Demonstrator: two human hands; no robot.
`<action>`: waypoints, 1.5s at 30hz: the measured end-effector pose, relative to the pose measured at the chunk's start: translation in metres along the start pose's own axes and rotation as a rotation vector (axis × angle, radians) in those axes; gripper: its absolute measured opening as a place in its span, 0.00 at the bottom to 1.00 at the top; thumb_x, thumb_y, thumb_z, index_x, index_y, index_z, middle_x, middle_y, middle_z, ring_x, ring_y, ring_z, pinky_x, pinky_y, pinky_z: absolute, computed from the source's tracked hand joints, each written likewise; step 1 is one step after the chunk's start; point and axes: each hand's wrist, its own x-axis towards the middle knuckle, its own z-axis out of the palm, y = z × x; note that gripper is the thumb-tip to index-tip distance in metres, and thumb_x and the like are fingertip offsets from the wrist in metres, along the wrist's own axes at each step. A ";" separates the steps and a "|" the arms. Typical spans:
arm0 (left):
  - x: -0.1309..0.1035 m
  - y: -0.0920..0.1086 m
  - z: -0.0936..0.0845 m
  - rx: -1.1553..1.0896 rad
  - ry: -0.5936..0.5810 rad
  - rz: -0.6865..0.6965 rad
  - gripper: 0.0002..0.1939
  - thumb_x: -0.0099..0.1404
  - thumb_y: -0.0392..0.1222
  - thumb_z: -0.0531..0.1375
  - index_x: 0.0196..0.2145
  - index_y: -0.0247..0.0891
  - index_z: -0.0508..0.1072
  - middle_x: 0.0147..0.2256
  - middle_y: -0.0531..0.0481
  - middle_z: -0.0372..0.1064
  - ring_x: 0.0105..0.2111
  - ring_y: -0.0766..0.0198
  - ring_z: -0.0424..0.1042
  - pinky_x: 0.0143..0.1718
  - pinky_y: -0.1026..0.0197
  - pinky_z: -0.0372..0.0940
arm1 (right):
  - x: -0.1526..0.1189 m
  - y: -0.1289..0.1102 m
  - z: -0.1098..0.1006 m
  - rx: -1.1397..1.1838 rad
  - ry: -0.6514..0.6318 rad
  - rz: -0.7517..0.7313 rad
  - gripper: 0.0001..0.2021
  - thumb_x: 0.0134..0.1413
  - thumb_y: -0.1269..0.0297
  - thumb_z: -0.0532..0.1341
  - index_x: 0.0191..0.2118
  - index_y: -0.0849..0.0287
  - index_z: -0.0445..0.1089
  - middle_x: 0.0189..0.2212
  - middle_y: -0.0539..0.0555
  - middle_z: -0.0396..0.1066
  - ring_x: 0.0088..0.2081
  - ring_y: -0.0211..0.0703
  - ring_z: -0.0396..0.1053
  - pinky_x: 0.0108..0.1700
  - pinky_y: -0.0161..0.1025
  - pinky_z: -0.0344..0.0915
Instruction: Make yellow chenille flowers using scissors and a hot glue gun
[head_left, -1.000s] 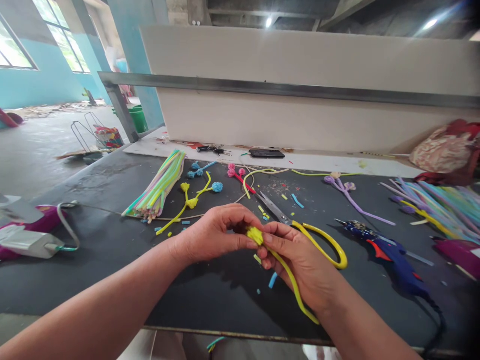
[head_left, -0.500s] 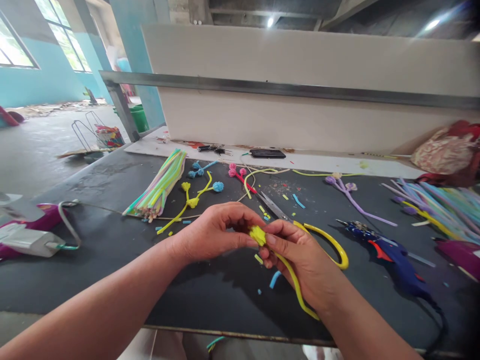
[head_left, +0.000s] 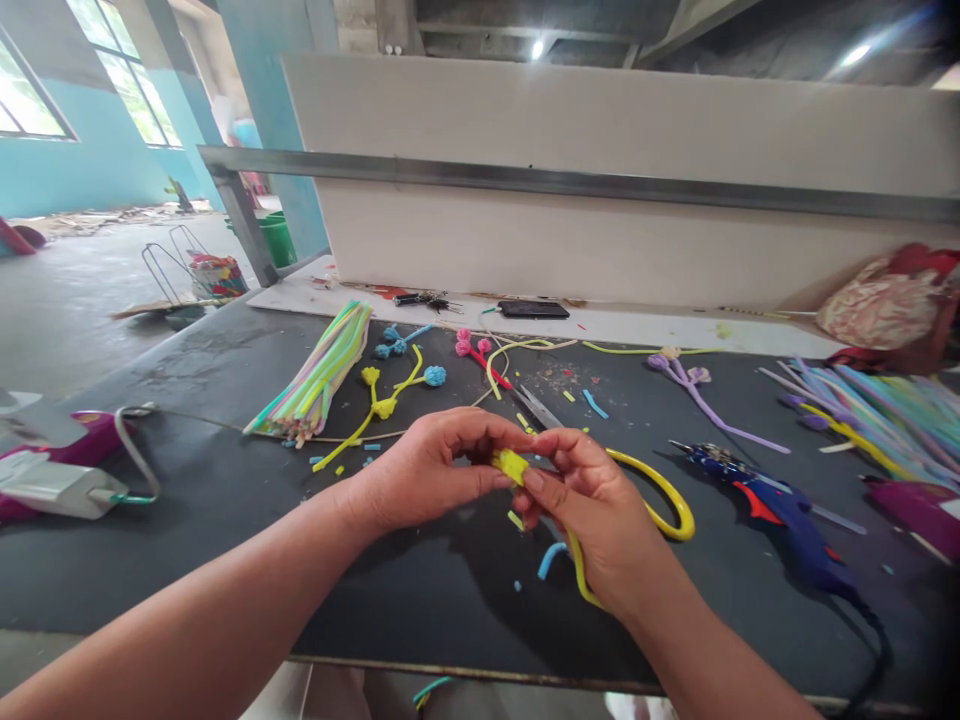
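Over the dark table, both my hands pinch a small yellow craft flower (head_left: pixel 511 465). My left hand (head_left: pixel 442 462) closes thumb and fingers on its left side. My right hand (head_left: pixel 589 500) grips it from the right, and its yellow fuzzy stem (head_left: pixel 580 570) hangs down under that palm. Behind my right hand lie scissors with yellow handles (head_left: pixel 664 500), partly covered, their blades (head_left: pixel 538 405) pointing away. Short blue (head_left: pixel 552 560) and yellow cut bits lie below and around my hands. A finished-looking yellow branch with flower heads (head_left: pixel 384 408) rests left of them.
A bundle of pastel stems (head_left: pixel 315 370) lies at the left. A blue glue gun (head_left: pixel 772 520) with a cord is at the right, near more stems (head_left: pixel 885 410). Pink (head_left: pixel 474 348) and purple flower stems (head_left: pixel 686 390) and a phone (head_left: pixel 534 310) lie farther back.
My right hand has turned slightly around the yellow flower, and less of the hanging stem shows. The flower has shifted a little left; both hands still hold it.
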 end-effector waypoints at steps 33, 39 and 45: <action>0.000 0.002 0.004 -0.210 -0.022 -0.042 0.09 0.55 0.31 0.62 0.36 0.33 0.70 0.33 0.51 0.66 0.32 0.70 0.67 0.35 0.66 0.63 | -0.006 -0.003 0.002 -0.344 -0.013 -0.129 0.11 0.45 0.60 0.66 0.32 0.56 0.65 0.23 0.46 0.66 0.25 0.35 0.64 0.27 0.33 0.62; -0.001 0.000 0.002 -0.293 -0.063 -0.085 0.12 0.55 0.35 0.63 0.38 0.34 0.69 0.34 0.49 0.67 0.34 0.67 0.69 0.37 0.64 0.63 | -0.006 -0.002 -0.003 -0.423 0.005 -0.164 0.07 0.49 0.61 0.64 0.32 0.55 0.65 0.23 0.47 0.67 0.25 0.37 0.66 0.28 0.36 0.65; 0.000 0.000 0.002 -0.274 0.024 -0.168 0.11 0.61 0.45 0.58 0.35 0.33 0.68 0.29 0.51 0.66 0.28 0.70 0.66 0.33 0.64 0.62 | -0.006 0.005 -0.009 -0.665 0.021 -0.319 0.04 0.53 0.64 0.60 0.36 0.54 0.66 0.25 0.49 0.69 0.25 0.38 0.68 0.29 0.37 0.65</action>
